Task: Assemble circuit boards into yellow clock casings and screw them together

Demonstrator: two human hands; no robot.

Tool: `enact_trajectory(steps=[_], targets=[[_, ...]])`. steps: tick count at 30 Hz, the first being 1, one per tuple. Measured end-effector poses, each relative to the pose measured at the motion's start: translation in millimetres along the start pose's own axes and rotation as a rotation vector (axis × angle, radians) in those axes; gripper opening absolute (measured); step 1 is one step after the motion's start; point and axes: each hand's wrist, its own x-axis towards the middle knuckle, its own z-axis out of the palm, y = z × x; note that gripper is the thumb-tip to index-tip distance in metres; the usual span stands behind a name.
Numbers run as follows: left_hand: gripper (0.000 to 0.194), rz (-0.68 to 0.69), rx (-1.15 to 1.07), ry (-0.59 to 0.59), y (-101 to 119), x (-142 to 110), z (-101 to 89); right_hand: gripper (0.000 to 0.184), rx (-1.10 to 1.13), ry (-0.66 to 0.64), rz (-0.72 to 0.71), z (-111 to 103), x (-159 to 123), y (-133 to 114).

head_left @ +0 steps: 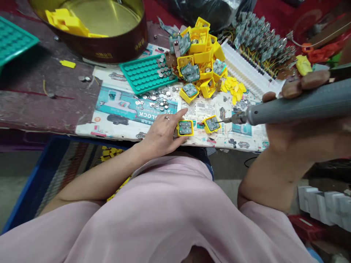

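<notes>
My left hand (164, 133) rests at the bench's front edge, thumb and forefinger around a small yellow plastic case (192, 128) with a grey and green insert in it. In my right hand (296, 140) is a grey electric screwdriver (301, 104), held nearly level and pointing left. Its thin bit ends close to a second small yellow case (212, 124), tilted on the cardboard; whether the bit touches it I cannot tell. Behind them lies a heap of yellow cases (201, 54), some with grey inserts. Loose button cells (161, 98) are scattered beside it.
A green cell tray (137, 78) lies left of the heap, before a round brown tin (93, 47) with yellow pieces. Yellow lids (233, 86) and a white rack (244, 65) with wired grey modules (265, 40) stand right. A blue crate (35, 182) is below the bench.
</notes>
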Motion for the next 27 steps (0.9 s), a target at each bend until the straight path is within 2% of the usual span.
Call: enact_trajectory(steps=[2, 3, 4, 5, 7, 9, 10, 13, 14, 16, 17, 19, 21, 27], targets=[[0.071, -0.001, 0.003, 0.002, 0.0, -0.7, 1.3, 0.023, -0.242, 0.042, -0.055, 11.4, -2.3, 20.2], [0.070, 0.004, 0.004, 0.008, 0.1, -1.0, 1.7, 0.035, -0.315, 0.019, -0.090, 15.5, -3.1, 30.5], [0.069, 0.011, 0.004, 0.018, 0.1, -1.3, 2.0, 0.046, -0.336, -0.035, -0.105, 18.7, -3.6, 39.7], [0.068, 0.019, 0.005, 0.029, 0.2, -1.5, 2.0, 0.050, -0.327, -0.075, -0.073, 21.5, -3.6, 47.4], [0.063, 0.030, 0.014, 0.052, 0.4, -1.5, 1.8, 0.039, -0.252, -0.108, 0.042, 27.5, -2.9, 57.3], [0.055, 0.048, 0.031, 0.072, 0.6, -1.3, 1.7, 0.031, -0.209, -0.032, 0.064, 35.9, -2.7, 62.0], [0.051, 0.053, 0.040, 0.076, 0.7, -1.2, 1.8, 0.033, -0.244, 0.030, 0.043, 40.7, -3.0, 63.8], [0.042, 0.032, 0.034, 0.060, 1.0, -0.8, 2.7, 0.070, -0.493, 0.121, -0.023, 53.9, -5.6, 72.2], [0.041, 0.017, 0.024, 0.049, 1.2, -0.7, 2.9, 0.071, -0.530, 0.127, -0.050, 56.6, -6.7, 76.5], [0.039, -0.003, 0.010, 0.029, 1.6, -0.5, 2.9, 0.061, -0.490, 0.127, -0.117, 58.4, -8.8, 86.5], [0.038, -0.003, 0.010, 0.025, 1.9, -0.3, 2.7, 0.062, -0.448, 0.133, -0.135, 57.8, -9.8, 91.3], [0.037, 0.010, 0.020, 0.032, 2.3, 0.1, 2.1, 0.070, -0.420, 0.132, -0.094, 54.9, -11.5, 99.1], [0.038, 0.026, 0.029, 0.050, 2.6, 0.3, 1.6, 0.069, -0.442, 0.106, -0.042, 51.5, -13.0, 103.8], [0.040, 0.011, 0.015, 0.034, 1.2, 0.3, 2.5, 0.064, -0.476, 0.073, -0.080, 46.6, -18.0, 113.9]])
